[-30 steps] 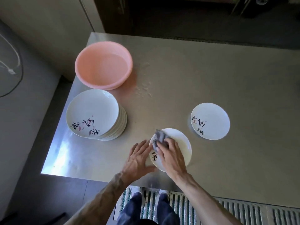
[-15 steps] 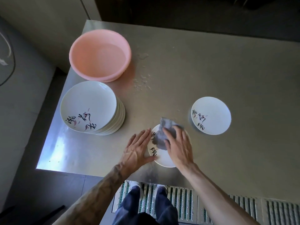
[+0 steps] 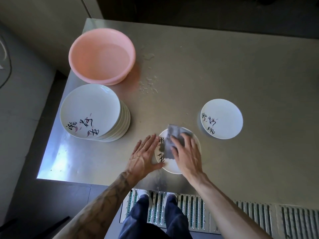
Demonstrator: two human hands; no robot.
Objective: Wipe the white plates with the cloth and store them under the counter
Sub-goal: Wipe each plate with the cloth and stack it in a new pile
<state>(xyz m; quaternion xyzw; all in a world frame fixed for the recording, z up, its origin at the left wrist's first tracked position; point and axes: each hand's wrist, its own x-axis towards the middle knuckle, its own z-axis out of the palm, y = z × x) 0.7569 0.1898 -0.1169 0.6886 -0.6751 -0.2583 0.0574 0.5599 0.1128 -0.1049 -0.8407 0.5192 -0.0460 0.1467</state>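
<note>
A white plate (image 3: 170, 168) is seen lying flat on the steel worktop (image 3: 224, 66), close to its near edge, and a grey cloth (image 3: 174, 132) is spread over the plate's middle and far rim. The cloth is pressed down by the right hand (image 3: 186, 156), whose grip is apart: the fingers are spread fairly straight on top of the fabric rather than curled round it, though the hand is somewhat blurred. The plate is steadied at its left rim by the left hand (image 3: 145, 152), laid palm down. Its grip is likewise apart, the fingers stretched out side by side along the rim and the thumb set against the near left edge. Black brush lettering is shown on the plate between the two hands, partly covered by the cloth. To the left, well apart from the hands, a stack of white plates (image 3: 89, 111) with the same lettering is stood near the worktop's left edge. Just behind the stack a pink basin (image 3: 81, 49) is placed, and water drops (image 3: 148, 83) are scattered on the steel beside it. To the right of the wiped plate a single white plate (image 3: 221, 119) is set face up, apart from it. Below the worktop's edge, dark blue trousers (image 3: 141, 218) and white shoes (image 3: 143, 193) are seen on a metal floor grating (image 3: 189, 209).
</note>
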